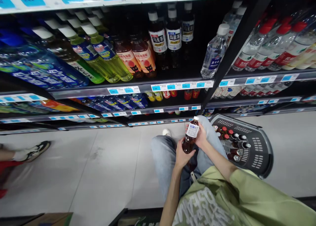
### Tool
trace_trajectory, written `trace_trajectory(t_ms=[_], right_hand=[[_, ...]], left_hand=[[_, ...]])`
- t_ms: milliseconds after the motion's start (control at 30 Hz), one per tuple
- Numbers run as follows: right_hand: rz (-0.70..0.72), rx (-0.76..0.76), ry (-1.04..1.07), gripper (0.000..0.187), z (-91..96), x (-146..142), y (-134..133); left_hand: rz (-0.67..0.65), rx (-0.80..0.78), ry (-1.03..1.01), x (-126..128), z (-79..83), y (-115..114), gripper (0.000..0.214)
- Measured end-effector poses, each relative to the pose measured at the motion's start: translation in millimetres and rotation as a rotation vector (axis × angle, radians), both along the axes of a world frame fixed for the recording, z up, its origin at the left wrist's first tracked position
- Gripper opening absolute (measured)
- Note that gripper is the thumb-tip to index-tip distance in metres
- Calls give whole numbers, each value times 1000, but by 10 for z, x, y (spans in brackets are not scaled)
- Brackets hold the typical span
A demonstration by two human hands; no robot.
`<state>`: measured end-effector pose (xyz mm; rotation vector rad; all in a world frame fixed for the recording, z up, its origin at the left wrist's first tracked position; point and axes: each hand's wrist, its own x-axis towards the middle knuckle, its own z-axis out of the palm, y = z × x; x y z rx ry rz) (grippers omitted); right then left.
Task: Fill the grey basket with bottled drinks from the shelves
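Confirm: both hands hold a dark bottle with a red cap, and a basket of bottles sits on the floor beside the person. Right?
Not quite. The head view shows the cap is white, not red. The rest stands: the left hand and right hand both hold the dark bottle, and the basket of bottles sits on the floor beside the person.

Left forearm (171, 191): bare, rising steeply from the lower edge of the view, wrist straight. Left hand (182, 156): palm turned inward, fingers curled, cupping the base of a bottle (191, 135) from below and from the left.

Right forearm (218, 161): bare below a short sleeve, running up and leftward, elbow bent out to the right. Right hand (202, 138): wrapped around the bottle's upper half from the right, thumb laid near the label.

Both hands close together, in front of the torso.
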<state>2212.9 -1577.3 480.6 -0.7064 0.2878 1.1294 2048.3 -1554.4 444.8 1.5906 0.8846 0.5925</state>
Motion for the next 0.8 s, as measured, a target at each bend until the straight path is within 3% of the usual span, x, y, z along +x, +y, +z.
trace_trajectory(t_ms=[67, 233, 400, 633, 800], right_hand=[[-4, 10, 6, 42, 14, 15, -2], [25, 66, 17, 45, 36, 55, -34], [55, 71, 44, 47, 65, 55, -55], [13, 77, 41, 42, 41, 66, -37], [-14, 76, 9, 34, -36, 31, -10]], left_hand=[[-11, -87, -30, -18, 39, 16, 75], [-237, -605, -193, -85, 130, 42, 70], [-343, -761, -282, -119, 70, 21, 73], [-287, -734, -227, -92, 30, 4, 79], [-54, -358, -169, -40, 38, 25, 60]])
